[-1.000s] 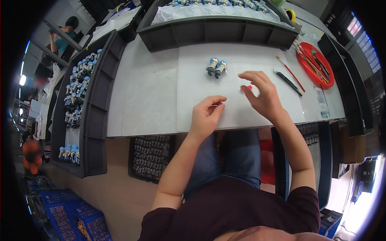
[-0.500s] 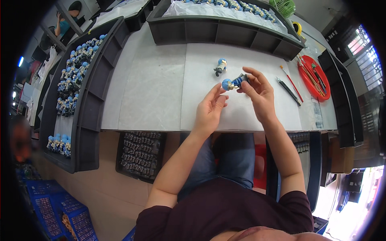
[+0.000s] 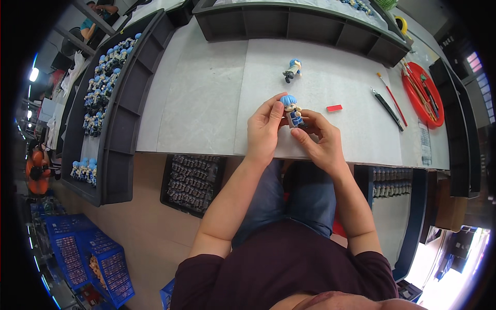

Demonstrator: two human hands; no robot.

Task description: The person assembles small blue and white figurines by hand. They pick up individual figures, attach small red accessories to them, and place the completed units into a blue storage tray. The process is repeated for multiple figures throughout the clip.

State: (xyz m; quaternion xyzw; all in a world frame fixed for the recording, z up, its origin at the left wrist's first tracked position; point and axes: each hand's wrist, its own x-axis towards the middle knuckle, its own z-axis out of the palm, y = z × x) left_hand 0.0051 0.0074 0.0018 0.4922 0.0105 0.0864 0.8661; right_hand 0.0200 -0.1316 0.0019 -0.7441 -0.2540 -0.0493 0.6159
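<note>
Between my two hands a small blue-haired figurine is held nearly upright, its face toward me. My left hand grips it at the head, with the thumb on the side of the hair. Around its lower end close the thumb and fingers of my right hand. Beyond my hands, a second blue-haired figurine lies on the white sheet. A small red block rests to the right of the held figurine.
Figurines fill parts of a grey crate at the left. Another grey crate spans the far side. Rightward lie a black pen-like tool, a thin red brush and a red tray of brushes. Trays of dark parts sit below the table edge.
The held figurine has turned from lying sideways to nearly upright, and my left hand has taken hold of its head. The red block, hidden before, now shows. The whole view has shifted.
</note>
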